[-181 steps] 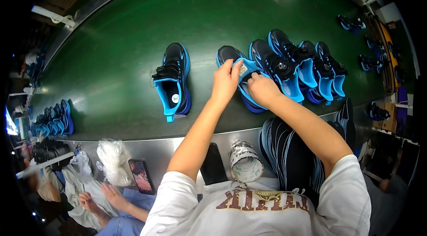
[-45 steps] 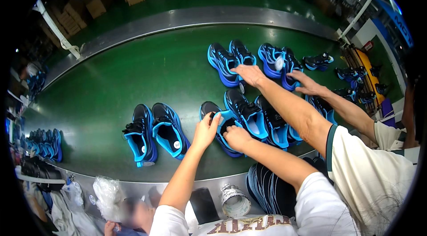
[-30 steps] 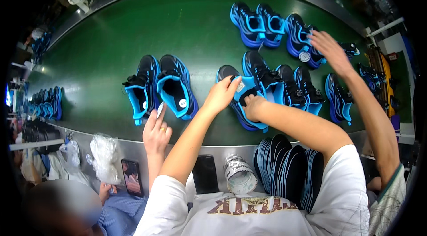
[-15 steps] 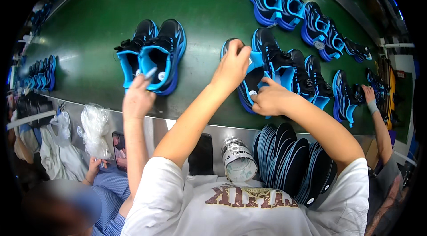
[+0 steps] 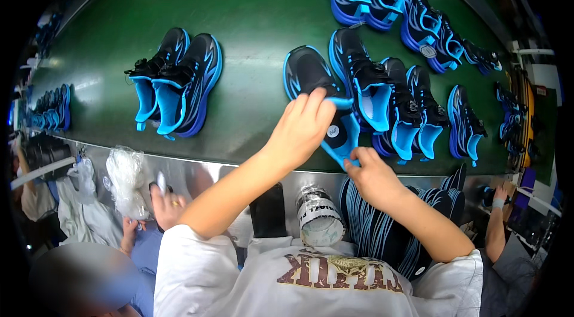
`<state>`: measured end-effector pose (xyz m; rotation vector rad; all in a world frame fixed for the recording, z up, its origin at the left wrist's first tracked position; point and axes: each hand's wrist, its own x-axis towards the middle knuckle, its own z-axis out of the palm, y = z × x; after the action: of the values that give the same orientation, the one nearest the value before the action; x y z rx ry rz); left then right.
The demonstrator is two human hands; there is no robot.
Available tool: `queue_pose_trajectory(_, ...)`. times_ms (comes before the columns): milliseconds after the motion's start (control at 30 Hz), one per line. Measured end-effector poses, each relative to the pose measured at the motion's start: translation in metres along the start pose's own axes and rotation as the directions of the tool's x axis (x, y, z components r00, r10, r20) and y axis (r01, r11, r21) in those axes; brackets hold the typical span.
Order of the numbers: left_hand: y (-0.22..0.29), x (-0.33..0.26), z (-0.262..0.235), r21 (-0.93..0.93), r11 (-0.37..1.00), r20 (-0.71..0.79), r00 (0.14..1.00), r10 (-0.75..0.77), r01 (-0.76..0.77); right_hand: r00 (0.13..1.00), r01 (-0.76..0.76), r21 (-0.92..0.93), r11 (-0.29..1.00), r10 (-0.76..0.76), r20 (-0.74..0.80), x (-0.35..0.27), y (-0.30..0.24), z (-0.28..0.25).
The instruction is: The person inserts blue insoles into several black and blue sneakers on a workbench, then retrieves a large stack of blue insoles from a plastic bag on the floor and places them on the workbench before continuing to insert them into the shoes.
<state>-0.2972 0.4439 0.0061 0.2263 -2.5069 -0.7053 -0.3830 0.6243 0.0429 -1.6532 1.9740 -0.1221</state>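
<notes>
A black and blue sneaker [image 5: 307,70] lies on the green belt, toe pointing away from me. My left hand [image 5: 302,127] is closed on its tongue and the front of its opening, fingers bent over the top. At the heel, my right hand [image 5: 375,178] pinches the light-blue collar and draws it toward me. Between my hands the shoe's opening is stretched wide, and an insole with a round white sticker [image 5: 333,131] shows inside. Another sneaker [image 5: 357,72] stands close on the right, touching or nearly touching it.
Nearer me are a stack of dark insoles [image 5: 382,227], a taped roll [image 5: 320,218] and a black phone [image 5: 268,212]. A sneaker pair [image 5: 200,81] stands left on the green belt [image 5: 257,6]; several more stand right. A co-worker's hand [image 5: 167,204] is at lower left, another's arm [image 5: 495,227] at right.
My right hand has moved from the shoe's side opening back to its heel. The left pair has shifted left. The left co-worker's hand has left that pair; the right co-worker's hand has drawn back.
</notes>
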Motion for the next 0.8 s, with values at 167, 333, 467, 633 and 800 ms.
queue_pose_trajectory(167, -0.035, -0.003, -0.025, 0.232, 0.972, -0.037, 0.998, 0.053, -0.043, 0.989, 0.044, 0.014, 0.999, -0.042, -0.145, 0.020, -0.028, -0.003)
queue_pose_trajectory(333, -0.071, 0.020, -0.051, 0.679, 0.696, 0.255, 0.964, 0.078, -0.235, 0.956, 0.075, 0.099, 0.992, -0.043, -0.290, 0.045, -0.070, 0.011)
queue_pose_trajectory(467, -0.077, 0.026, -0.040, 0.818, 0.450, 0.422, 0.906, -0.048, -0.357, 0.900, 0.194, 0.214, 0.957, -0.086, -0.428, -0.008, -0.067, -0.027)
queue_pose_trajectory(633, -0.079, 0.011, -0.033, 0.832, 0.377, 0.463, 0.884, -0.065, -0.408, 0.784, -0.238, 0.147, 0.960, 0.280, -0.555, -0.121, -0.025, -0.075)
queue_pose_trajectory(800, -0.077, 0.018, -0.037, 0.736, 0.476, 0.522, 0.851, 0.054, -0.481, 0.562, -0.691, 0.205, 0.693, 0.693, -0.450, -0.234, -0.017, -0.033)
